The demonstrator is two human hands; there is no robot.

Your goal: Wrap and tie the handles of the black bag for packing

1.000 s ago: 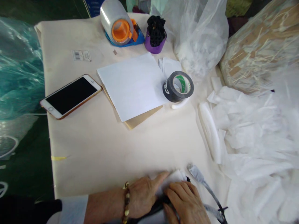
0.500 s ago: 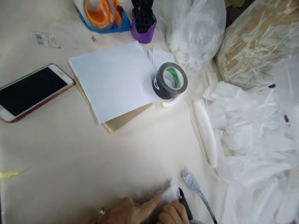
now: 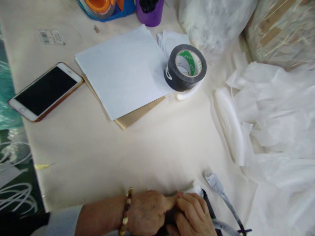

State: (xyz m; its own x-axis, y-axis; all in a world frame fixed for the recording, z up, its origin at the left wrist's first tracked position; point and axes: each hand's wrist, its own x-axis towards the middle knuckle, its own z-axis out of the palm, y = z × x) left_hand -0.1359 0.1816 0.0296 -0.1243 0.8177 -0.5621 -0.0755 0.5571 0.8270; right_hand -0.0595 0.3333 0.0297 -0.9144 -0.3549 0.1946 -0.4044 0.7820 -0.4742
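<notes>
At the bottom edge, my left hand [image 3: 147, 213], with a beaded bracelet at its wrist, presses on a black object [image 3: 208, 205] partly covered by a white soft wrap [image 3: 195, 188]. My right hand [image 3: 193, 211] meets it there, fingers curled over the wrap. Both hands are closed, and most of the object is hidden under them or cut off by the frame. To the right lies a grey cable [image 3: 231, 205] whose plug end [image 3: 214, 180] is covered in pale wrapping.
A roll of black tape [image 3: 183, 83] stands by white paper sheets [image 3: 123, 72] over brown card. A phone [image 3: 46, 91] lies left, near the table edge. White wrapping sheets [image 3: 275, 108] crowd the right side. A tape dispenser [image 3: 120, 13] and purple holder [image 3: 150, 14] stand behind.
The view has shifted, so the table's left edge and my left forearm show more. My right fingers now cover more of the white wrap, and my left thumb is tucked against them.
</notes>
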